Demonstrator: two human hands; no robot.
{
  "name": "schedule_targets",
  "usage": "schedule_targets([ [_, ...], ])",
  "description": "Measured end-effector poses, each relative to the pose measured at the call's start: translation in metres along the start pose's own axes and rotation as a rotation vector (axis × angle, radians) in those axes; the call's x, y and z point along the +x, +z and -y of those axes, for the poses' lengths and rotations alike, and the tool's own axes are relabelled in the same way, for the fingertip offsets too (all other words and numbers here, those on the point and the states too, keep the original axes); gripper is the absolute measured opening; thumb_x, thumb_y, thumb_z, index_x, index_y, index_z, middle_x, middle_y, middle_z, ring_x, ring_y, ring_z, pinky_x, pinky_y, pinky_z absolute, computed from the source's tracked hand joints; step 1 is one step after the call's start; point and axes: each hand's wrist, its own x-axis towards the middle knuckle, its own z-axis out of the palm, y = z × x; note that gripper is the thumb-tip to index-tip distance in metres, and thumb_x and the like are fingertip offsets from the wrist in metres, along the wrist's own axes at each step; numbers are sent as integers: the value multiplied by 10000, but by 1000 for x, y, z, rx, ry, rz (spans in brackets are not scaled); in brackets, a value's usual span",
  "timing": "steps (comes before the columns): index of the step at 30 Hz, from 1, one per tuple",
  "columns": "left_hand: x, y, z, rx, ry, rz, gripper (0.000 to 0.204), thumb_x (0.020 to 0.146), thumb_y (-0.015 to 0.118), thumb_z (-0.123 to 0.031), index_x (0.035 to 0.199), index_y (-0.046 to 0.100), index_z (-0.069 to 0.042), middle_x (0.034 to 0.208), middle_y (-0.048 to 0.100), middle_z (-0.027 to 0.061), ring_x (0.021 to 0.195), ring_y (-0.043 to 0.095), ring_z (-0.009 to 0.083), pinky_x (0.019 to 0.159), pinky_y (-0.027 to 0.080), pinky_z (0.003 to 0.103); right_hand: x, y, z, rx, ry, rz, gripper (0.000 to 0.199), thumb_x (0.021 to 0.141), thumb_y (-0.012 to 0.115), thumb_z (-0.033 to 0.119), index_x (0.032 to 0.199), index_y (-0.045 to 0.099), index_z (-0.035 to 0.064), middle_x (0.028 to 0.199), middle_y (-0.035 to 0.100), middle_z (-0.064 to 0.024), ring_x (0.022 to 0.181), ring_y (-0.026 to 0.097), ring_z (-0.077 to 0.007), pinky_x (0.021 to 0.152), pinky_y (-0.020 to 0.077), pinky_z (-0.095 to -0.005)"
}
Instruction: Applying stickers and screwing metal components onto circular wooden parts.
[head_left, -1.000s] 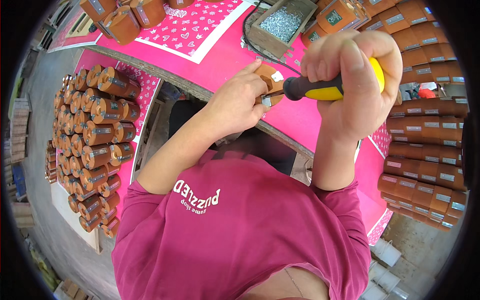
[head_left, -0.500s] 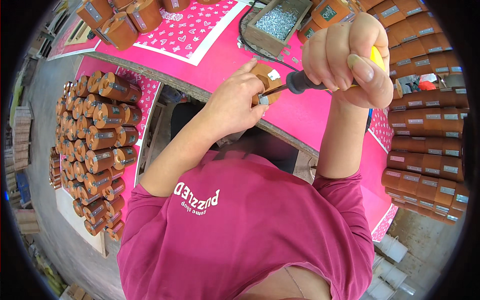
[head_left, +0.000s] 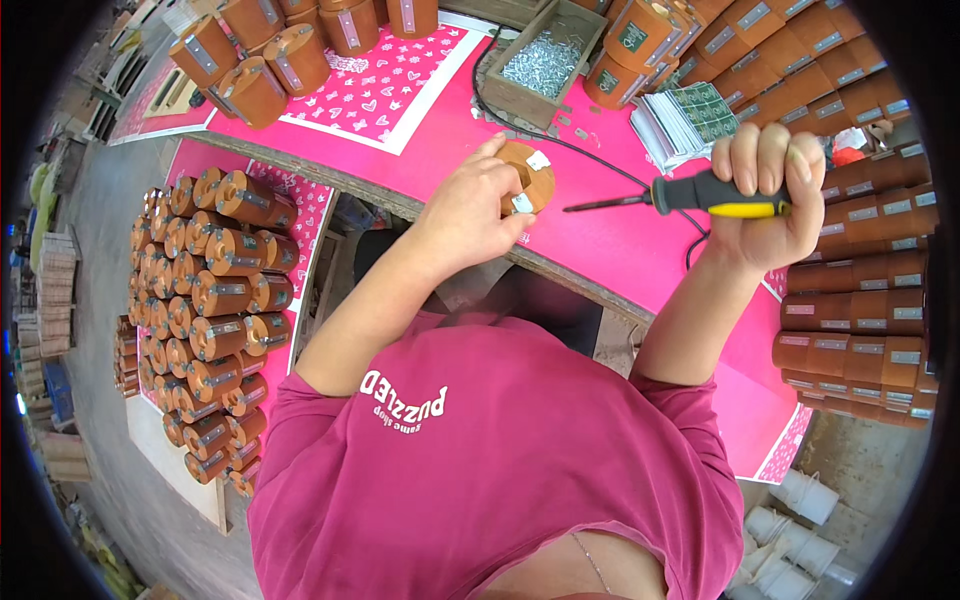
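Note:
My left hand [head_left: 474, 205] wraps round a wooden cylinder [head_left: 541, 178] at the table's near edge. Two small pale metal pieces show on the cylinder's upward face, one by my fingertips. Out to the right, my right hand [head_left: 772, 195] is closed round the black and yellow handle of a screwdriver [head_left: 690, 192]. Its dark shaft points left toward the cylinder, with the tip clear of it. My left fingers partly cover the cylinder.
A wooden box of small screws [head_left: 543, 65] stands at the back, a black cable [head_left: 600, 143] running past it. Beside it lies a stack of green-and-white cards [head_left: 685, 125]. Finished-looking wooden cylinders [head_left: 225, 290] fill the left table; more rows [head_left: 850, 310] line the right.
My right hand has drawn the screwdriver away from the cylinder, to the right and lower in the picture. My left hand still holds the cylinder. The card stack has come into sight.

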Motion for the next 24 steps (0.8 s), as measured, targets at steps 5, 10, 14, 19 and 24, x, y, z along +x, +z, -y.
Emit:
schedule_targets([
  [5,3,-11,0,-14,-37,75,190,633,700,-94,741,567,-11,820,598,148,1181,406,352,904,397,399,-37,-18,-5,-19,52,-298,95,831,410,102,739,396,83,608,387,-33,560,385,-150,523,346,-302],
  [10,4,-18,5,-85,20,108,175,631,702,-101,720,578,-15,829,597,157,1179,403,366,914,393,395,-63,-48,-9,23,133,-576,99,805,462,124,717,418,111,613,372,-6,566,368,-128,545,334,-281],
  [14,-7,-12,3,-29,10,-23,197,642,685,-149,669,552,-5,837,588,186,1145,431,377,886,411,413,-85,-82,-27,105,200,-582,162,814,479,125,680,389,112,587,321,11,527,310,-109,514,299,-265],
  [19,1,3,20,-148,240,19,125,602,600,-85,641,537,15,667,556,183,841,549,359,1025,258,440,-119,-117,-36,76,288,-754,259,837,463,143,634,301,132,579,259,22,527,291,-103,517,296,-255],
  [24,-4,0,12,99,180,108,139,629,602,-156,682,610,-27,728,590,152,922,524,325,993,301,430,-133,-123,-48,50,356,-872,220,822,479,142,655,342,97,612,322,-7,566,360,-146,573,350,-301],
])
